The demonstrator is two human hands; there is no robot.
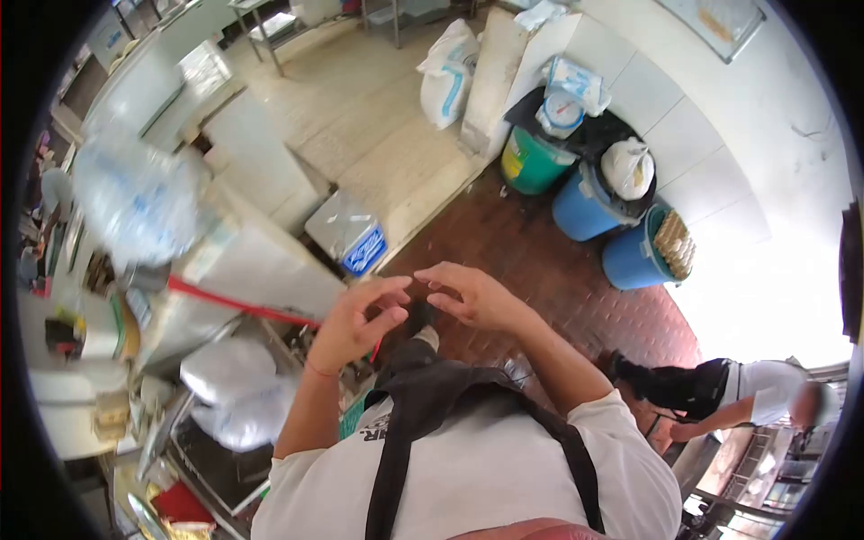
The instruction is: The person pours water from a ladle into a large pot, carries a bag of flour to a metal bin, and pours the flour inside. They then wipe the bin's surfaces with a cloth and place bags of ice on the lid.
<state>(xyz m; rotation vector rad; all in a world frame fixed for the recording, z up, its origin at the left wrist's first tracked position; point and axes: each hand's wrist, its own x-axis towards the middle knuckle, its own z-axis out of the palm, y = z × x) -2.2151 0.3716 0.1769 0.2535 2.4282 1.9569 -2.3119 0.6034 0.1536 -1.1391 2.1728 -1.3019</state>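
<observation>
My left hand (358, 322) is raised in front of my chest, fingers bent and apart, with nothing in it. A thin red band circles that wrist. Facing it, my right hand (474, 299) has its fingers curved and spread, also holding nothing. A narrow gap separates the fingertips of the two hands. Beneath them are a dark apron (454, 389) over a white shirt and the red-brown tiled floor (481, 236). Just beyond the left hand, a pale box with a blue label (365, 250) stands beside a white cabinet.
A green bin (537, 164) with a dial scale (560, 113) above it, a blue bin (580, 211) and another blue bin (630, 261) line the wall. Plastic bags (236, 387) lie at left. Another person (720, 396) bends over at the right. A white sack (447, 76) stands behind.
</observation>
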